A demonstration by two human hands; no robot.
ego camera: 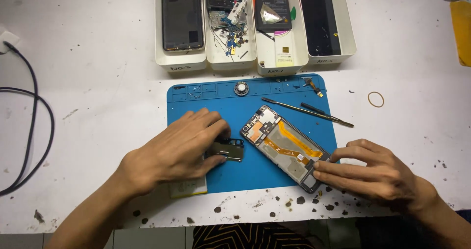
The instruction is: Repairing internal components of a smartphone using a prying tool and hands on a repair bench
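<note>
At a white table (98,72), my left hand (176,148) lies palm down on a blue work mat (221,106), its fingers curled over a small dark metal cover plate (229,151) and pinching it against the mat. Just right of that plate sits an opened phone (284,148), lying at a slant with its back off, orange flex cables running along its middle. My right hand (378,173) presses on the near right end of the phone, thumb and forefinger closed on the frame's edge to hold it steady.

Beyond the phone, toward the far right of the mat, lie a thin metal pry tool (294,109) and a black-handled tool (319,110) beside it. A small round speaker part (241,88) rests near the mat's far edge. Four white trays (181,62) stand in a row at the far side of the table, holding a phone back shell, loose small parts, a battery and a dark screen. A black cable (34,131) loops at the left, a rubber band (376,99) lies at the right, and dark specks dot the near edge.
</note>
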